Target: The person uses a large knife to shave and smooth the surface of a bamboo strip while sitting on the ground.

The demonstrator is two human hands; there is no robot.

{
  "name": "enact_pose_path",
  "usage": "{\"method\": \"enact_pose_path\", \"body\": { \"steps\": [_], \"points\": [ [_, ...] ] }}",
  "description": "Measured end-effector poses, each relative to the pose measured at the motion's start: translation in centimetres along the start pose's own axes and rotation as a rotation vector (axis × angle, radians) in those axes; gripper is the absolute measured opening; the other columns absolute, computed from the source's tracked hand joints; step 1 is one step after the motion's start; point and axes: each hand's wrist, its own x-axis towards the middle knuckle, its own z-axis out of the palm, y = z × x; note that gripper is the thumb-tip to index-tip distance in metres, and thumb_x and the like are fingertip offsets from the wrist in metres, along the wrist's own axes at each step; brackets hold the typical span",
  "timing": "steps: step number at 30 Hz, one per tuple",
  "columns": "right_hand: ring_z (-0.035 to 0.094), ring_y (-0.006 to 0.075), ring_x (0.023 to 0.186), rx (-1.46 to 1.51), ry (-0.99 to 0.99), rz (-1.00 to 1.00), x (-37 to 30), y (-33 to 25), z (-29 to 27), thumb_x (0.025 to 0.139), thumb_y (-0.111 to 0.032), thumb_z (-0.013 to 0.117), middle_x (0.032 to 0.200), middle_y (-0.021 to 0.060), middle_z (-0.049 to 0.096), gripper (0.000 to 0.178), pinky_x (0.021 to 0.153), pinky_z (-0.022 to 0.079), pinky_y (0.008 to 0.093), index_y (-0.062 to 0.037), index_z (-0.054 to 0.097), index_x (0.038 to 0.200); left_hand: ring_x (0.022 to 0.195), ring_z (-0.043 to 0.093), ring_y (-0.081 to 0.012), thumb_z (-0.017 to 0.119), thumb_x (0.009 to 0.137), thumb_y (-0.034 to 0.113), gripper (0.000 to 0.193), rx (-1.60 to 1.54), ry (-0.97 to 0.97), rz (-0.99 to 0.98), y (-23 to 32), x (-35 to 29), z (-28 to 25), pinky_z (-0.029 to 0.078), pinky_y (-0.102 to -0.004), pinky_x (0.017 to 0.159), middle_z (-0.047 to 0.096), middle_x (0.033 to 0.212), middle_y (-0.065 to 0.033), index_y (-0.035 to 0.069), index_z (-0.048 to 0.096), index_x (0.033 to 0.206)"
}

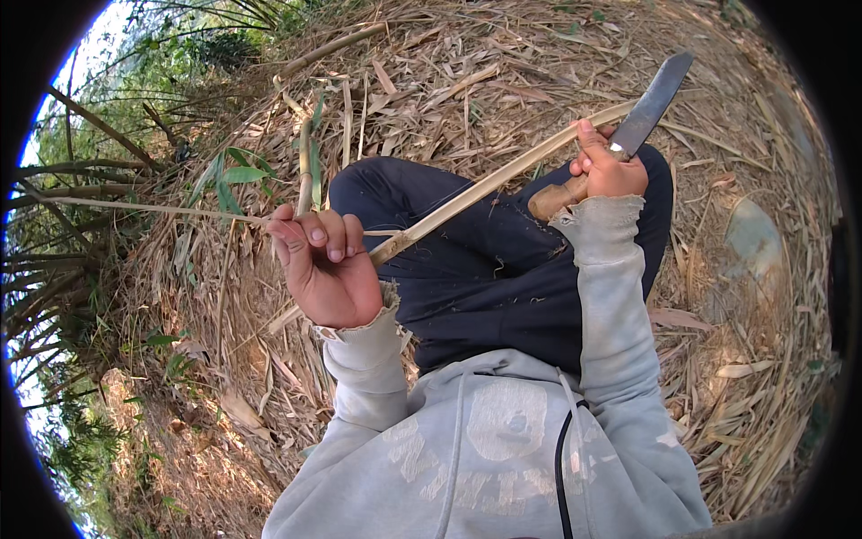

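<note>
My right hand is closed round a large knife, its broad dark blade pointing up and away to the right. The wooden handle sticks out below my fist. Thumb and fingertips of that hand also pinch a long split bamboo piece, which slants across my lap. My left hand is raised with fingers curled round a thin bamboo strip that reaches far to the left. A short end of the strip shows past the fingers, near the split piece. The split piece's lower end passes behind my left hand.
I sit with legs crossed in dark trousers on ground covered with dry bamboo leaves. A jointed bamboo stalk lies ahead of my left knee, beside a green leafy sprig. Bamboo stems stand at the left.
</note>
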Motion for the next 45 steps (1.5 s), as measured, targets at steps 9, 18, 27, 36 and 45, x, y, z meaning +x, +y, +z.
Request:
{"method": "enact_pose_path", "body": {
  "steps": [9,18,27,36,45],
  "points": [
    [0.048,0.0094,0.054,0.143,0.162,0.083,-1.0,1.0,1.8,0.086,-0.01,0.079,0.072,0.0041,0.06,0.026,0.05,0.045,0.0276,-0.0039,0.054,0.091,0.09,0.063,-0.0176,0.049,0.106,0.02,0.033,0.885,0.157,0.517,-1.6,2.7,6.3,0.051,-0.0319,0.085,0.065,0.1,-0.0133,-0.009,0.052,0.122],
    [0.049,0.0082,0.052,0.356,0.107,0.251,-2.9,-0.2,7.7,0.091,-0.013,0.074,0.071,0.0016,0.057,0.024,0.049,0.049,0.0275,-0.0065,0.052,0.095,0.101,0.062,-0.0146,0.051,0.106,0.025,0.035,0.961,-0.226,0.088,-9.6,0.5,4.3,0.047,-0.027,0.089,0.068,0.104,-0.0088,-0.002,0.059,0.126],
    [0.051,0.0098,0.051,0.196,-0.143,0.354,-5.8,-1.7,6.2,0.097,-0.032,0.066,0.078,0.0079,0.064,0.041,0.045,0.046,0.0275,0.0031,0.058,0.115,0.11,0.067,-0.0265,0.034,0.11,0.029,0.038,0.668,-0.2,0.161,-5.8,6.2,5.2,0.053,-0.0345,0.096,0.069,0.116,-0.0199,0.0,0.059,0.112],
    [0.045,0.0092,0.042,-0.185,-0.31,0.29,-8.6,0.2,-3.7,0.102,-0.032,0.057,0.058,0.0029,0.051,0.041,0.039,0.038,0.0268,0.0046,0.061,0.12,0.048,0.056,-0.0172,0.038,0.108,0.036,0.035,0.427,-0.199,0.288,6.4,16.7,10.0,0.056,-0.0339,0.048,0.049,0.065,-0.004,0.004,0.051,0.105],
    [0.066,0.0183,0.059,-0.809,-0.389,-0.821,-5.9,-4.2,-3.2,0.099,-0.015,0.061,0.076,0.0136,0.069,0.032,0.055,0.052,0.0289,0.0032,0.063,0.124,0.038,0.026,-0.0041,0.033,0.109,0.041,0.046,0.667,-0.44,-0.416,2.2,13.2,10.5,0.024,-0.0215,0.033,0.036,0.058,0.0041,0.002,0.058,0.106]
  ]
}}
